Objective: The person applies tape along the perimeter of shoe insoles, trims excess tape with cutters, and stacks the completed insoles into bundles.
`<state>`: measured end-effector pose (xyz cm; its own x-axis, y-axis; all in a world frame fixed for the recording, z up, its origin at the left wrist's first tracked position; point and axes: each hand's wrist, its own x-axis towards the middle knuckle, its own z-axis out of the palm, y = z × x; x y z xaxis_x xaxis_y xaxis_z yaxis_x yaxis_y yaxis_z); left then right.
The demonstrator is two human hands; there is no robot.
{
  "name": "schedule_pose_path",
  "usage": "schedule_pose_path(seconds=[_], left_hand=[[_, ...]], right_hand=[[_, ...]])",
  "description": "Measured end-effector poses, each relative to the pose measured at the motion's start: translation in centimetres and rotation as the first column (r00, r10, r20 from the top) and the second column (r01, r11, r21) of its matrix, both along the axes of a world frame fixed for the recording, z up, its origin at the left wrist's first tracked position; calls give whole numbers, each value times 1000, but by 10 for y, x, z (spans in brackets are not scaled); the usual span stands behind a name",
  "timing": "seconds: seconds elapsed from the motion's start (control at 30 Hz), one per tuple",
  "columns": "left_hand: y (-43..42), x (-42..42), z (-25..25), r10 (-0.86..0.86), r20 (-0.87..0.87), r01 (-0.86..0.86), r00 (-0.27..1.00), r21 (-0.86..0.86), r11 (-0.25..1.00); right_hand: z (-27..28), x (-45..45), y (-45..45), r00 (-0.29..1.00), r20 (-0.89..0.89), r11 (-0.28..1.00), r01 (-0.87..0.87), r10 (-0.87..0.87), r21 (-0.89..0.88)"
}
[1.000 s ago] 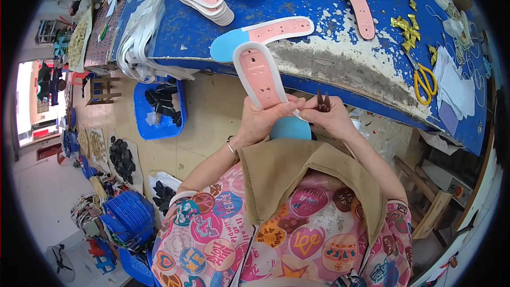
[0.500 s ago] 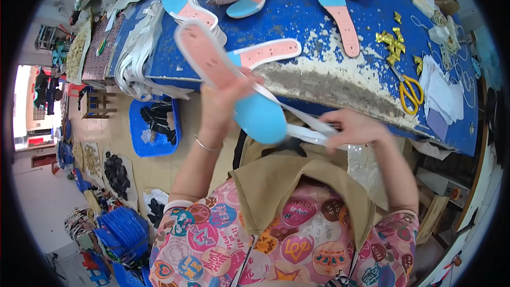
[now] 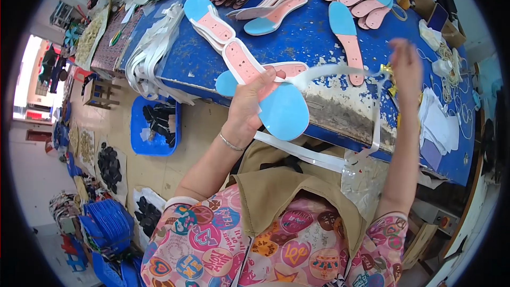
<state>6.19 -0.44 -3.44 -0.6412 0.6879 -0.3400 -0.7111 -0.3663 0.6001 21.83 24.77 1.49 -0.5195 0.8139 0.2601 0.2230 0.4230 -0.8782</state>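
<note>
Here, the left hand grips an insole; the right hand is raised, its grip unclear.

Text check | we find legible words on the pink printed top | blue round motif: "PEACE" | lettering beside it: "It's all so simple" | heart motif: we read "Love" | other prints there: too small or distorted for us
</note>
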Motion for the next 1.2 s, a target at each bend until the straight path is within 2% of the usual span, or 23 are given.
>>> schedule_pose_path(seconds=[0.03, 0.07, 0.1, 0.13, 0.2, 0.23, 0.3, 0.47, 0.53, 0.63, 0.73, 0.8, 0.87, 0.93, 1.0, 1.07, 1.13, 1.2], left_hand=[[-2, 1, -2, -2, -10, 2, 1000, 4, 1000], [-4, 3, -3, 4, -5, -4, 1000, -3, 1000], [-5, 5, -2, 13, 5, -13, 1000, -19, 1000], [-6, 7, -2, 23, 15, -23, 1000, -33, 999], [-10, 11, 0, 20, 5, -20, 1000, -41, 999], [-11, 12, 1, 12, -15, -13, 1000, -40, 999], [-13, 14, 3, 12, -44, -14, 999, -38, 999], [-18, 24, 3, 8, -41, -11, 999, -71, 997], [-20, 29, 5, -18, -27, 14, 999, -158, 987], [-23, 28, 0, -62, -51, 55, 997, -141, 989], [-23, 28, 2, -84, -28, 78, 996, -163, 983], [-21, 28, 3, -79, -37, 72, 996, -162, 984], [-19, 26, 4, -75, -45, 67, 996, -160, 985], [-18, 20, 9, -81, -196, 34, 977, -234, 972], [-19, 18, 16, -122, -268, 53, 956, -250, 967], [-21, 19, 16, -171, -329, 81, 929, -272, 959], [-21, 19, 13, -285, -428, 128, 858, -359, 925], [-18, 25, 6, -293, -471, 123, 832, -358, 926]], right_hand=[[-23, 1, -31, 962, -41, 953, -262, 270, 151], [-34, 5, -65, 917, -7, 914, -398, 399, -82], [-45, 4, -96, 875, -56, 813, -469, 481, -345], [-45, 4, -117, 846, -109, 616, -462, 522, -638], [-84, 3, -138, 766, -458, 238, -598, 452, -766], [-88, 0, -146, 766, -457, 235, -597, 453, -767], [-90, -6, -159, 777, -556, 219, -622, 294, -752], [-90, -13, -164, 727, -631, 238, -686, 272, -687], [-88, -12, -164, 720, -633, 241, -693, 283, -680], [-91, -11, -164, 711, -634, 266, -702, 303, -660], [-97, -11, -165, 690, -655, 328, -723, 308, -607], [-96, -14, -165, 719, -623, 481, -683, 310, -549], [-106, -7, -148, 755, -567, 445, -654, 329, -612], [-97, -7, -138, 783, -512, 408, -622, 353, -669], [-81, -5, -132, 773, -628, 286, -625, 96, -726], [-88, -1, -128, 778, -609, 266, -626, 153, -733], [-85, -7, -132, 873, -189, 564, -441, 449, -698], [-81, -12, -136, 840, -176, 572, -488, 514, -659]])
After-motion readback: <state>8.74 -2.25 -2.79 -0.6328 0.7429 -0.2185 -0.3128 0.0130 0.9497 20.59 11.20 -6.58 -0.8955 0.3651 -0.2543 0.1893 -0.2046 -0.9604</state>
